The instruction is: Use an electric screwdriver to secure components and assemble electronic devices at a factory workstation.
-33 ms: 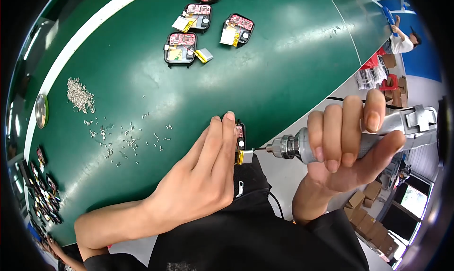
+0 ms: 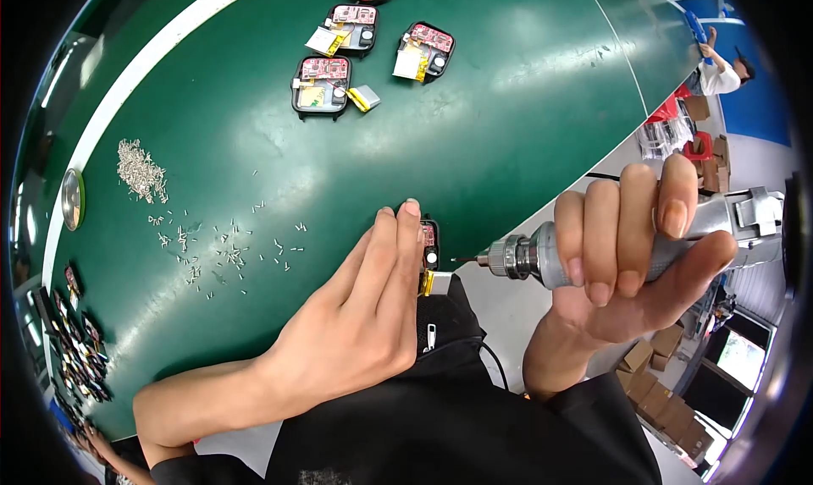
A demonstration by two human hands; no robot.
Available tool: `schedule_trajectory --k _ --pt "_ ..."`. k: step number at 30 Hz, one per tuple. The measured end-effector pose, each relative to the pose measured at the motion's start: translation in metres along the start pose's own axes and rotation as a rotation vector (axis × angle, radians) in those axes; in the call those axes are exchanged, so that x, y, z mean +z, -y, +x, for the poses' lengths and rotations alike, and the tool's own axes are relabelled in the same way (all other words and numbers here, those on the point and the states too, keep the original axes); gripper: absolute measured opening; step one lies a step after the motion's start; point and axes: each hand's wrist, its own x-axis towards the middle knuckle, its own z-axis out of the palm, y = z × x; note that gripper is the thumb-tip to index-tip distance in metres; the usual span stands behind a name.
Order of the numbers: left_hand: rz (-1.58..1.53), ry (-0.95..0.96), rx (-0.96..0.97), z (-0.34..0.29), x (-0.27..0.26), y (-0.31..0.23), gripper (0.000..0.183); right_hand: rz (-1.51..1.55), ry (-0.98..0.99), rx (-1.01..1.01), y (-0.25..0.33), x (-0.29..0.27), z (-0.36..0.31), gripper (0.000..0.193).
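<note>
Surface: green work table (image 2: 474, 138) with a white stripe along its far edge, curved by the lens; cardboard boxes (image 2: 660, 358) on the floor to the right.
Left hand: left hand (image 2: 356, 316) lies flat, fingers together and stretched out, pressing down on a small black device (image 2: 429, 246) at the near table edge, apparently to keep it from shifting under the tool.
Device: mostly hidden beneath the fingers; only its right end shows, with a bit of red board and a yellow-and-silver part (image 2: 434, 283) sticking out just below it.
Right hand: right hand (image 2: 631, 256) is wrapped tight around a silver electric screwdriver (image 2: 542, 256), held level with its thin bit pointing left at the device; the tip sits just beside it, not clearly touching.
Screws: loose small screws (image 2: 224, 252) are scattered within reach left of the hand, and a denser pile (image 2: 140, 170) lies farther back.
Other units: three open black cases with red boards (image 2: 322, 83) sit well apart at the far side.
Dish: round metal dish (image 2: 73, 199) near the left edge.
Tray: dark tray of parts (image 2: 76, 341) at the lower left.
</note>
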Motion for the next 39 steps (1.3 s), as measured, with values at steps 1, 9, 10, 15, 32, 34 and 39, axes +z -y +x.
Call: schedule_trajectory --k 1,9,10,15,32,34,39 --pt "0.004 -0.002 0.002 0.000 0.000 0.001 0.033 0.003 -0.001 0.003 -0.002 -0.001 0.003 0.033" --pt "-0.012 -0.029 -0.012 0.001 0.005 0.002 0.034 0.020 -0.070 0.009 -0.024 -0.006 0.009 0.035" --pt "-0.006 -0.036 -0.012 0.001 0.005 0.002 0.034 0.009 -0.092 0.004 -0.025 -0.006 0.009 0.035" --pt "-0.011 -0.043 -0.023 0.000 0.006 0.002 0.033 0.008 -0.100 0.017 -0.029 -0.009 0.009 0.034" --pt "0.026 -0.046 -0.007 -0.005 0.000 0.004 0.040 -0.152 0.130 0.021 -0.037 0.014 0.021 0.027" --pt "0.026 -0.069 0.004 -0.007 -0.001 0.005 0.039 -0.029 0.133 0.058 -0.035 0.009 0.018 0.024" --pt "-0.097 -0.068 0.021 -0.026 -0.007 0.007 0.036 0.131 0.230 0.070 -0.033 0.013 0.017 0.023"
